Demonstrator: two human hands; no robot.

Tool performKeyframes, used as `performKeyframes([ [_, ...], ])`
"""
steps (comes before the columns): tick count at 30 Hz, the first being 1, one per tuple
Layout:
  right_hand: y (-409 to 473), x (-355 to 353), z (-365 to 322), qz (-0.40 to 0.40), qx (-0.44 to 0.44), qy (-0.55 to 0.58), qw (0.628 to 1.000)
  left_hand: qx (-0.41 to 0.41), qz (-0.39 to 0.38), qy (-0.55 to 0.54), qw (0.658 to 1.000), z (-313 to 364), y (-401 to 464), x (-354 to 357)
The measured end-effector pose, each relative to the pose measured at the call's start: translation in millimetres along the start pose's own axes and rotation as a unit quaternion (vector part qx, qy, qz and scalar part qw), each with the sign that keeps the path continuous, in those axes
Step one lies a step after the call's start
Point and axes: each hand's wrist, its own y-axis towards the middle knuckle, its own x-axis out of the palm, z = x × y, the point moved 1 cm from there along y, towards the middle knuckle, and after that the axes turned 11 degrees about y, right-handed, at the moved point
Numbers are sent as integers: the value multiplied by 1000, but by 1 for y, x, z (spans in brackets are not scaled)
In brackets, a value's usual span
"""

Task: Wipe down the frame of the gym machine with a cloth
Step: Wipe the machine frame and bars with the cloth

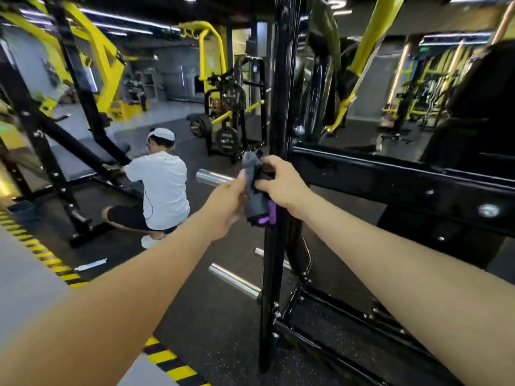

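Both the left hand point(227, 203) and right hand point(281, 185) grip a bunched cloth point(255, 196), hiding its middle.

floor point(217, 316): dark rubber | hazard stripes point(167, 358) | ceiling strip lights point(122, 19)

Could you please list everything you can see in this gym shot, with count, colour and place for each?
cloth: one, grey with purple trim, held in front of the upright post, centre
upright post: one, black, centre, running top to bottom
crossbeam: one, black, right of the post
chrome pegs: two clearly seen, silver, sticking out left of the post
weight plates: several, black, on a rack behind
yellow frames: several, yellow, upper left and background
hazard tape: striped yellow and black, on the floor, lower left
crouching person: one, white shirt and cap, left of centre
left hand: one, pinching the cloth
right hand: one, gripping the cloth
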Motion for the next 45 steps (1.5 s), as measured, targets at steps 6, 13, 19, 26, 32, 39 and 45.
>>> performKeyframes([
  [6,65,22,-61,37,-77,-101,991,31,2,-92,995,66,29,-35],
  [13,142,85,-82,85,-89,-132,984,70,-51,-134,987,96,88,-123],
  [19,184,88,-101,139,-101,-205,963,80,-159,-133,975,124,145,-145],
  [26,205,48,-107,134,-45,-321,936,50,-179,-117,976,132,209,-100],
  [32,228,14,-134,190,-33,-379,905,98,-161,-141,972,160,267,-72],
  [39,215,2,-166,330,-103,-590,730,161,-247,-204,934,200,297,-34],
  [45,211,-1,-178,523,-81,-594,606,226,-247,-171,927,241,304,-16],
])
